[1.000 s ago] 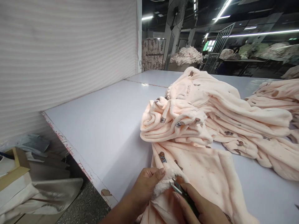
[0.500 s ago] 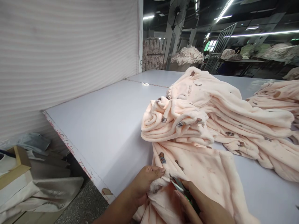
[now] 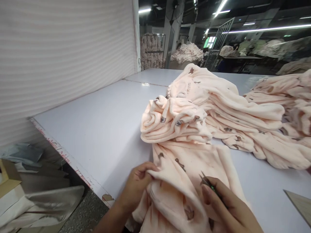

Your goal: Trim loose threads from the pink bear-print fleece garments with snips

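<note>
A pale pink plush garment (image 3: 191, 161) with small brown printed figures lies at the near side of the table. My left hand (image 3: 138, 181) pinches an edge of its cloth between thumb and fingers, and below that grip the fabric hangs in a loose, open fold. Thread snips (image 3: 203, 178) sit in my right hand (image 3: 223, 200), fingers closed round them. Their pointed blades are slightly parted, over the cloth and to the right of the left hand. Most of the snips' handle is hidden by the fingers.
Bunched pink garments (image 3: 177, 119) rise just beyond my hands, with another heap (image 3: 286, 94) at right. The white table (image 3: 104, 123) ends at left beside a box (image 3: 9, 181) and fabric. A flat grey-brown piece (image 3: 298, 204) lies at right.
The snips have moved away from the cloth edge at my left hand, to the right and up. The held cloth is now opened into a fold. The view has turned slightly right.
</note>
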The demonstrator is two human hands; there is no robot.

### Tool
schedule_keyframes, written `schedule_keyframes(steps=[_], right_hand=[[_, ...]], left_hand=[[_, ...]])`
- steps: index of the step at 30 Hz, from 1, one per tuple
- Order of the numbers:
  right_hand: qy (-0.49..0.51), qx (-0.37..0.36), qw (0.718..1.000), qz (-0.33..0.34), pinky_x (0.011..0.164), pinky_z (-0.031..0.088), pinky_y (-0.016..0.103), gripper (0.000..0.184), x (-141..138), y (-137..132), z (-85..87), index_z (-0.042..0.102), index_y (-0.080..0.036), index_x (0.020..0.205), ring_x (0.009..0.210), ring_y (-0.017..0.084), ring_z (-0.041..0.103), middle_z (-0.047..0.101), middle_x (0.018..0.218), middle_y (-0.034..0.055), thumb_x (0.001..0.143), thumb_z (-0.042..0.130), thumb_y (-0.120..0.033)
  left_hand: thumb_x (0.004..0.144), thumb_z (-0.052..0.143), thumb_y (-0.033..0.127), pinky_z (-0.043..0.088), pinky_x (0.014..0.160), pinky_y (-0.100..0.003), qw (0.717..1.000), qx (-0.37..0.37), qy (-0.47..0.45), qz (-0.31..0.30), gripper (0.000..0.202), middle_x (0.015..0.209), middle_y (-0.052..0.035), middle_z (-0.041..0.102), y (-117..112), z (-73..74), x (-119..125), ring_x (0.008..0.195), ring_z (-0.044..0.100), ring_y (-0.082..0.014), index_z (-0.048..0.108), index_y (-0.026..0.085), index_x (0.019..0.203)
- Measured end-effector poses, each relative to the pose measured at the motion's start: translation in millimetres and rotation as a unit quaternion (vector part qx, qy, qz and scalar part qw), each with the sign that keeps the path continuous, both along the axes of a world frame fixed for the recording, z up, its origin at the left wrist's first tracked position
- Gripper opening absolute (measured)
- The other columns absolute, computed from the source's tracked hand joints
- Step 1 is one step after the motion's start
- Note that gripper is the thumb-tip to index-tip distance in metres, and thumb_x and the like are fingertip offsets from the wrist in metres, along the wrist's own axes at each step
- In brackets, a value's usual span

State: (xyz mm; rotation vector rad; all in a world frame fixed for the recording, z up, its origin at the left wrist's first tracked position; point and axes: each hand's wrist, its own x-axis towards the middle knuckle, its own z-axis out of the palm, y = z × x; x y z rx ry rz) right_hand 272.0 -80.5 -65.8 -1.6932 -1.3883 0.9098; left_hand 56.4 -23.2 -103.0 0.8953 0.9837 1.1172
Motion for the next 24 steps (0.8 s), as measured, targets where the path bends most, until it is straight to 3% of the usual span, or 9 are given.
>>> schedule_keyframes(steps=[3, 6, 9, 11, 13, 15, 17, 20, 24], right_hand=[[-0.017, 0.018, 0.997, -0.077, 0.056, 0.043, 0.021, 0.032, 16.3, -6.2, 2.6, 0.056, -0.025, 0.078, 0.06, 0.015, 0.056, 0.055, 0.06, -0.0033, 0.081, 0.047, -0.055], [-0.07, 0.071, 0.987, -0.125, 0.051, 0.046, 0.024, 0.039, 23.9, -13.3, 0.6, 0.06, -0.024, 0.077, 0.056, 0.017, 0.057, 0.056, 0.056, -0.0007, 0.076, 0.047, -0.06], [-0.102, 0.089, 0.984, -0.114, 0.049, 0.048, 0.024, 0.043, 22.8, -20.3, -2.7, 0.062, -0.023, 0.077, 0.055, 0.018, 0.057, 0.055, 0.054, 0.0001, 0.075, 0.046, -0.064], [-0.105, 0.09, 0.985, -0.106, 0.049, 0.048, 0.024, 0.044, 19.9, -23.9, -3.1, 0.062, -0.024, 0.078, 0.054, 0.017, 0.057, 0.056, 0.055, 0.0005, 0.075, 0.045, -0.064], [-0.094, 0.087, 0.987, -0.101, 0.049, 0.048, 0.024, 0.044, 16.8, -26.2, -0.8, 0.062, -0.023, 0.078, 0.054, 0.017, 0.056, 0.057, 0.056, 0.0008, 0.076, 0.044, -0.064], [-0.072, 0.078, 0.99, -0.097, 0.048, 0.047, 0.024, 0.042, 13.9, -27.5, 4.2, 0.061, -0.024, 0.078, 0.054, 0.017, 0.056, 0.058, 0.057, 0.001, 0.078, 0.044, -0.062], [-0.037, 0.059, 0.994, -0.085, 0.049, 0.046, 0.022, 0.038, 11.9, -28.2, 10.2, 0.059, -0.024, 0.078, 0.055, 0.016, 0.056, 0.06, 0.059, 0.0004, 0.081, 0.043, -0.058], [0.009, 0.027, 0.999, -0.033, 0.058, 0.046, 0.02, 0.031, 14.6, -29.2, 13.9, 0.056, -0.026, 0.08, 0.065, 0.014, 0.06, 0.062, 0.066, -0.0022, 0.086, 0.04, -0.052], [-0.106, -0.018, 0.994, -0.006, 0.073, 0.045, 0.024, 0.035, 33.5, -27.4, 0.2, 0.056, -0.028, 0.097, 0.083, 0.017, 0.063, 0.066, 0.087, -0.0013, 0.087, 0.036, -0.055]], left_hand=[[0.072, 0.055, 0.025, 0.039, 0.078, -0.026, 0.975, 0.074, 0.162, 0.13, 0.012, 0.099, -0.0031, 0.053, 7.1, -7.9, -34.3, 0.092, 0.05, -0.019, 0.059, 0.017, 0.063], [0.066, 0.054, 0.017, 0.034, 0.089, -0.034, 0.952, 0.067, 0.278, 0.11, 0.011, 0.103, -0.005, 0.052, 5.6, -11.7, -58.0, 0.103, 0.045, -0.0252, 0.062, 0.019, 0.06], [0.068, 0.05, 0.014, 0.031, 0.096, -0.04, 0.907, 0.166, 0.384, 0.036, 0.02, 0.116, -0.0068, 0.051, -9.3, 1.5, -54.8, 0.112, 0.042, -0.0285, 0.066, 0.022, 0.078], [0.074, 0.048, 0.011, 0.034, 0.094, -0.036, 0.891, 0.273, 0.362, -0.007, 0.024, 0.117, -0.0071, 0.053, -21.9, 18.2, -36.5, 0.111, 0.046, -0.0258, 0.064, 0.023, 0.088], [0.078, 0.048, 0.01, 0.04, 0.086, -0.028, 0.885, 0.335, 0.298, -0.123, 0.024, 0.106, -0.0067, 0.06, -32.2, 32.1, -7.8, 0.098, 0.055, -0.0214, 0.063, 0.023, 0.092], [0.079, 0.052, 0.013, 0.042, 0.075, -0.026, 0.862, 0.324, 0.267, -0.286, 0.022, 0.094, -0.0073, 0.064, -38.9, 34.8, 25.8, 0.083, 0.059, -0.0205, 0.063, 0.021, 0.097], [0.074, 0.064, 0.022, 0.04, 0.068, -0.031, 0.829, 0.28, 0.311, -0.371, 0.029, 0.092, -0.0119, 0.064, -42.6, 24.2, 56.0, 0.079, 0.058, -0.0267, 0.062, 0.016, 0.103], [0.064, 0.069, 0.019, 0.033, 0.065, -0.033, 0.861, 0.201, 0.325, -0.337, 0.032, 0.088, -0.0131, 0.061, -44.6, -0.4, 78.9, 0.078, 0.053, -0.0302, 0.063, 0.013, 0.096], [0.066, 0.052, 0.009, 0.031, 0.06, -0.026, 0.924, 0.128, 0.197, -0.302, 0.017, 0.076, -0.0018, 0.054, -41.0, -12.2, 65.4, 0.069, 0.048, -0.0168, 0.052, 0.018, 0.081]])
